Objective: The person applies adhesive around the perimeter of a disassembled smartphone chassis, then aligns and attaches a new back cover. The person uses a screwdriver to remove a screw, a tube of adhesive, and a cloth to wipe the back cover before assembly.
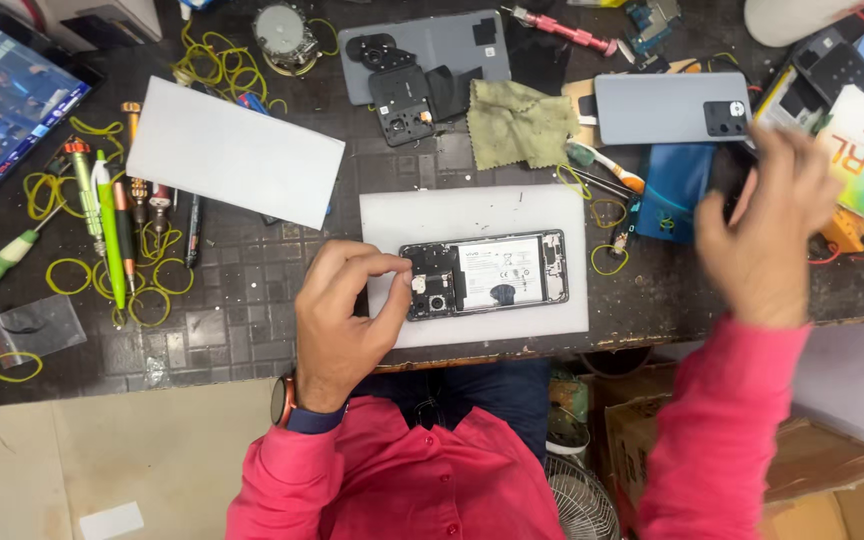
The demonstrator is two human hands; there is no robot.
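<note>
A dark, grid-patterned counter [252, 330] is seen from above, strewn with tools and phone parts. Near its front edge a white rectangular work mat [492, 215] is laid flat, and a second white rectangular sheet [235, 152] lies tilted to its upper left. A black tablet with a lit screen [7, 105] is propped at the far left corner. Two grey phone back covers are placed beyond the mat, one at the top centre [452, 40] and one at the upper right [657, 105], with a crumpled olive-green cloth [517, 122] between them. On the white mat, an opened black smartphone with its back removed and its white battery exposed [497, 272] is laid lengthwise, roughly at the mat's centre. The left hand [347, 320], in a pink sleeve with a watch at the wrist, is set on the mat at the phone's left end, thumb and forefinger closed together in a pinch just at the phone's camera corner; whatever is pinched is too small to be made out. The right hand [767, 235] is raised over the right side of the counter, motion-blurred, fingers loosely spread and nothing held. Green and orange screwdrivers [107, 220] and yellow rubber bands [147, 290] are scattered at the left.
</note>
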